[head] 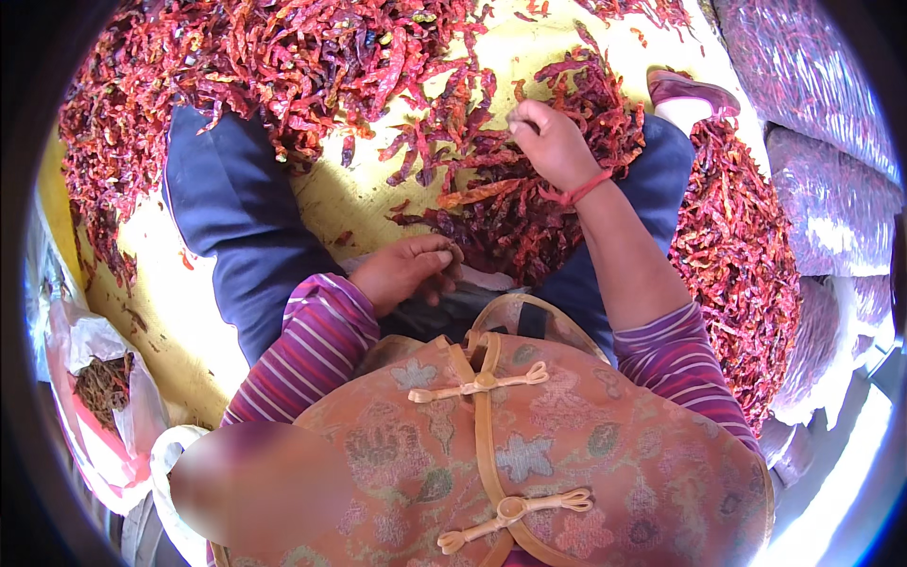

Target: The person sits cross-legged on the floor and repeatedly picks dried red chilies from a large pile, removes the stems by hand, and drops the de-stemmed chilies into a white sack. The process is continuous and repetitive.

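My right hand (556,142), a red cord round its wrist, is raised over a heap of dried red chili peppers (524,220) between my legs. Its thumb and fingers are curled together, and I see nothing held in them. Lower and to the left, my left hand (407,273) is half closed beside the near edge of that heap. Something brown shows at its fingertips; whether it is a small held thing or a stained finger, I cannot tell. A longer orange-red chili (482,193) lies on top of the darker ones.
A large spread of dried chilies (283,64) covers the yellow mat (340,198) ahead and left. Another chili pile (737,283) lies outside my right leg, near a shoe (691,92). Filled clear plastic bags (829,198) are stacked at right. A plastic bag (131,418) at left holds brown scraps.
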{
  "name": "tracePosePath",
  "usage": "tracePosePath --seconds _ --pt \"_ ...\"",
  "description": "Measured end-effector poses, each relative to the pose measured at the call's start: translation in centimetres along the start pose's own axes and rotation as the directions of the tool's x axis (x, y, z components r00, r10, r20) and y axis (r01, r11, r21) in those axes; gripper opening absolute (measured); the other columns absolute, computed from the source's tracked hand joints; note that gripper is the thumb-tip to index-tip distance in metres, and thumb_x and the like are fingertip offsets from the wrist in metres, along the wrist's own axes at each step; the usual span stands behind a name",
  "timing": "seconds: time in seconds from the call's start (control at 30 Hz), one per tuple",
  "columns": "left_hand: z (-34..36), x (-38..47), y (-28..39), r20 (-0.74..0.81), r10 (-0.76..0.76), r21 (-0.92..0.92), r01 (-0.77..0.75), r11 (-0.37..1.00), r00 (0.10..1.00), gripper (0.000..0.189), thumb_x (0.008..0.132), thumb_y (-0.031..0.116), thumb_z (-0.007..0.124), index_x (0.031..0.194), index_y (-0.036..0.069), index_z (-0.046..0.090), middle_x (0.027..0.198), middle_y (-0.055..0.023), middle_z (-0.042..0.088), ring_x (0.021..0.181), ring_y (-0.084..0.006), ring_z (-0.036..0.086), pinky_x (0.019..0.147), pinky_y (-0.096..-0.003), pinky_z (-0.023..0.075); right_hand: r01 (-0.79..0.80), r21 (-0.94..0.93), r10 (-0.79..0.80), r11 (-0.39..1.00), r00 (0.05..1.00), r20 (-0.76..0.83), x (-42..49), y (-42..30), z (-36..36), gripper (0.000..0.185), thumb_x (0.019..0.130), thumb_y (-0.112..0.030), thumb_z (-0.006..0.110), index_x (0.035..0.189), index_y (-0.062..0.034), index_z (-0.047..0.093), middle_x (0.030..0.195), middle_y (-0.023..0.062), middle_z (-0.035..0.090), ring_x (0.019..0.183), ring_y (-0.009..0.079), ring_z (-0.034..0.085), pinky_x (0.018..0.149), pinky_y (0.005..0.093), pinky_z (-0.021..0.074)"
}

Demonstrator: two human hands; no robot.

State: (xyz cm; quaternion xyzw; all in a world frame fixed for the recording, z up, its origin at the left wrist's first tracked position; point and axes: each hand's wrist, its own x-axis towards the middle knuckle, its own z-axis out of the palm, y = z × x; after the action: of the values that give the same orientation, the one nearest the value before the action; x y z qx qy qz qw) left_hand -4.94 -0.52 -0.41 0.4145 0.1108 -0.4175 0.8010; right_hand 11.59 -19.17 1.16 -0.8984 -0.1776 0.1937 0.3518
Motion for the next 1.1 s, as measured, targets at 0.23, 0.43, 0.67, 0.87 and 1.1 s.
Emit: tracePosePath --seconds 0.23,0.43,0.67,0.87,1.1 --pt "-0.6 0.4 0.3 0.060 -0.020 0.080 0.015 0.997 0.998 0.017 0.084 0.014 0.044 0.092 0.002 0.051 0.076 -0.0023 0.053 0.063 -0.0084 0.050 0.053 -0.0189 0.0414 0.035 -0.395 0.032 0.918 0.987 0.161 3.1 -1.8 3.6 0.045 0.078 -0.025 0.053 0.117 -0.0064 0.039 0.119 0.0177 0.043 0.109 0.0299 0.043 0.090 0.0368 0.0377" --pt "-0.4 -0.3 0.9 -0.049 -0.055 -0.035 0.054 0.998 0.997 0.013 0.082 0.012 0.048 0.093 0.006 0.051 0.060 0.0030 0.042 0.049 -0.0046 0.037 0.042 -0.0180 0.0283 0.023 -0.388 0.063 0.921 0.976 0.208 1.6 -0.3 2.4 0.022 0.074 -0.010 0.049 0.096 -0.0057 0.048 0.091 0.0182 0.054 0.088 0.0327 0.052 0.074 0.0394 0.0416" --pt "-0.3 -0.1 0.6 -0.172 -0.065 0.062 0.077 0.995 0.983 0.012 0.083 0.014 0.047 0.092 0.007 0.051 0.054 0.0046 0.037 0.045 -0.0041 0.033 0.040 -0.0180 0.0245 0.259 -0.409 -0.101 0.875 0.924 0.370 -2.3 1.5 1.1 0.012 0.069 -0.004 0.047 0.080 -0.0041 0.052 0.075 0.0169 0.053 0.074 0.0335 0.052 0.068 0.0407 0.0416" --pt "-0.1 -0.1 1.2 -0.121 -0.002 0.115 0.016 0.993 0.993 0.015 0.083 0.016 0.047 0.091 0.005 0.052 0.056 0.0034 0.041 0.046 -0.0041 0.035 0.041 -0.0177 0.0270 0.206 -0.246 -0.158 0.947 0.966 0.204 -0.1 -0.9 0.1 0.014 0.074 -0.008 0.048 0.084 -0.0020 0.055 0.078 0.0152 0.057 0.075 0.0289 0.056 0.068 0.0350 0.0441" --pt "-0.7 0.1 1.3 -0.136 0.011 -0.041 -0.017 0.999 0.991 0.021 0.084 0.021 0.047 0.092 0.003 0.053 0.061 0.0022 0.045 0.048 -0.0047 0.039 0.043 -0.0172 0.0300 0.068 0.014 -0.064 0.998 0.983 -0.171 9.8 -3.4 3.5 0.034 0.079 -0.021 0.049 0.104 0.0011 0.050 0.094 0.0200 0.058 0.080 0.0297 0.058 0.073 0.0358 0.0444"
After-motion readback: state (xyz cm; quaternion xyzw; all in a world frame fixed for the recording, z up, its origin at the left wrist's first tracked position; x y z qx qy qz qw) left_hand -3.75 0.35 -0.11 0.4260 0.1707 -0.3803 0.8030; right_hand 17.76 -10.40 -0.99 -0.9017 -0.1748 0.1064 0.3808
